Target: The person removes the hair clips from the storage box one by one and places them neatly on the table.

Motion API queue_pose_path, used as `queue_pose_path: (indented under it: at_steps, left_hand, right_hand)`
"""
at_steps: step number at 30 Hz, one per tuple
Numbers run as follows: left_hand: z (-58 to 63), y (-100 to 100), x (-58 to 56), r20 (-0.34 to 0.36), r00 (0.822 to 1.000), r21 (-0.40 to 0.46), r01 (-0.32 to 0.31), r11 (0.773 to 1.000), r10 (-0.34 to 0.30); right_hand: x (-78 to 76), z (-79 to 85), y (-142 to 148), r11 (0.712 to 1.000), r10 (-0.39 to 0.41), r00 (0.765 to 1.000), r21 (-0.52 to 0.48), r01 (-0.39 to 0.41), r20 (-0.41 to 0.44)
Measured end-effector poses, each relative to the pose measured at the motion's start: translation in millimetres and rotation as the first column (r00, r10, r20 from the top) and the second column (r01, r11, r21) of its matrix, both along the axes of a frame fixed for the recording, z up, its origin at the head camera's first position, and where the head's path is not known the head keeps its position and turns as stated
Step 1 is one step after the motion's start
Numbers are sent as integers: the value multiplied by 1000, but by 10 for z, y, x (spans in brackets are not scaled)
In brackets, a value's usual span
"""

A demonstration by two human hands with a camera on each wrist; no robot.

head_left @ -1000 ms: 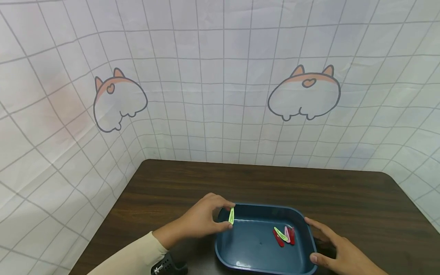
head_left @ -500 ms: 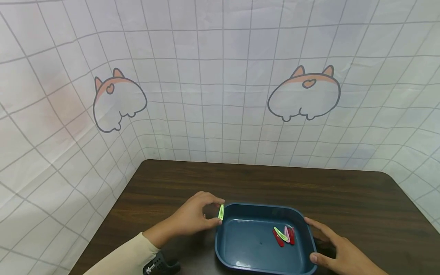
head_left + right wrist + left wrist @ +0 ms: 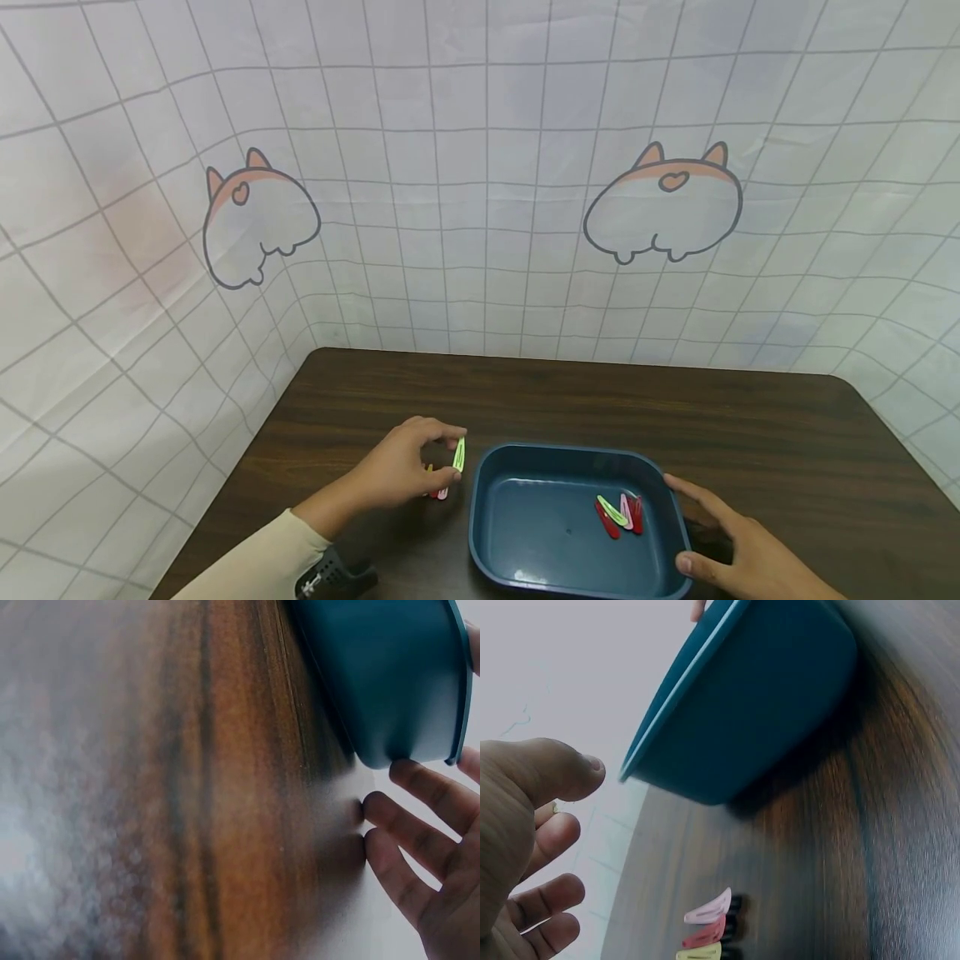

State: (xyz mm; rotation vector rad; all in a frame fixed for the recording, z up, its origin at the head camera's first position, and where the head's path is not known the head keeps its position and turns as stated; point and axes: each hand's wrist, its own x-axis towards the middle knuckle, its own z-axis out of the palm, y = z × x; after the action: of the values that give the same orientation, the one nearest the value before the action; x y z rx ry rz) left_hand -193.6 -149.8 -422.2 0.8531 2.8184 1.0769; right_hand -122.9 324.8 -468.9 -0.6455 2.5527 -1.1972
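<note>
Between thumb and fingertips, my left hand (image 3: 401, 468) pinches a light green snap hair clip (image 3: 459, 455), just left of a blue plastic tray (image 3: 555, 554). Inside the tray's right half lie a light green clip (image 3: 613, 511), a pink clip (image 3: 626, 512) and two red ones. My right hand (image 3: 738, 542) rests at the tray's right side, thumb tip at the rim, fingers spread and fairly straight along the outer wall. In the left wrist view, a pink clip (image 3: 709, 909), a red clip (image 3: 706, 930) and a yellow clip (image 3: 700, 952) lie side by side on the table.
The dark wood table (image 3: 360, 392) carries the tray near its front. A white grid-patterned curtain (image 3: 465, 208) hangs behind and along the sides. A black device (image 3: 330, 575) is strapped at my left wrist, below the cream sleeve (image 3: 255, 562).
My left hand has moved left with the green hair clip, from over the tray's left rim to above the table. The right hand and the tray have stayed put.
</note>
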Motion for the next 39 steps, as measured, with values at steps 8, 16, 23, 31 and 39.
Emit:
queue_pose_path:
  at_steps: [8,16,23,31,39]
  left_hand:
    - [-70,-113,-42,-12,1000,20,0,1000,0]
    - [-106,-211,-46,23,999,-4,-32,999,32]
    - [-170,-307,-58,27,999,-18,-38,999,39]
    - [-214,-391,-96,43,998,-54,-47,997,50]
    - [-308,-517,-138,44,997,-98,-54,994,58]
  right_hand:
    - [20,-4,-3,1000,-2,1000,-1,2,5]
    - [30,1,-16,1000,-1,1000,-1,1,14]
    - [11,-1,-22,1000,-3,1000,2,3,13]
    - [17,8,-2,1000,-8,1000,10,8,13]
    - [-4,-3,4,1000,-7,1000,11,7,19]
